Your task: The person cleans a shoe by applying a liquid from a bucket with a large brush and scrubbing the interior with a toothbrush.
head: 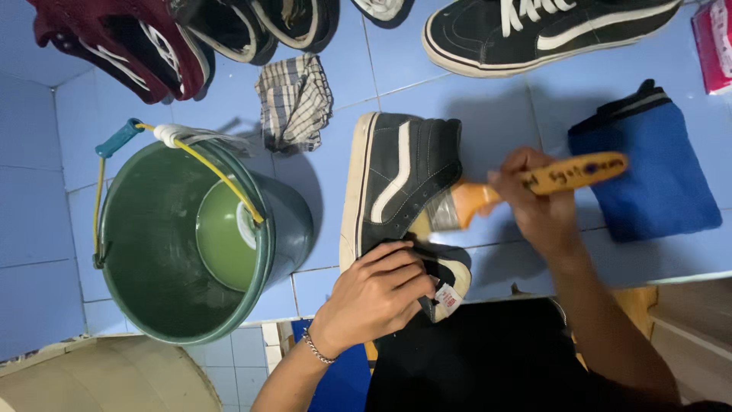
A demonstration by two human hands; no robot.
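Observation:
A black high-top sneaker (404,179) with a white side stripe and white sole lies on its side on the blue tiled floor. My left hand (377,294), with a bracelet on the wrist, grips the sneaker at its ankle opening. My right hand (537,202) holds a paintbrush (534,183) by its orange wooden handle. The brush's metal ferrule and bristles touch the sneaker's dark side near the heel.
A green bucket (164,305) with a yellow handle holds a green scoop, left of the sneaker. A checked cloth (293,103) lies behind it. A blue towel (648,168) lies at right. More shoes (534,30) line the far edge, a dark red one (114,42) at far left.

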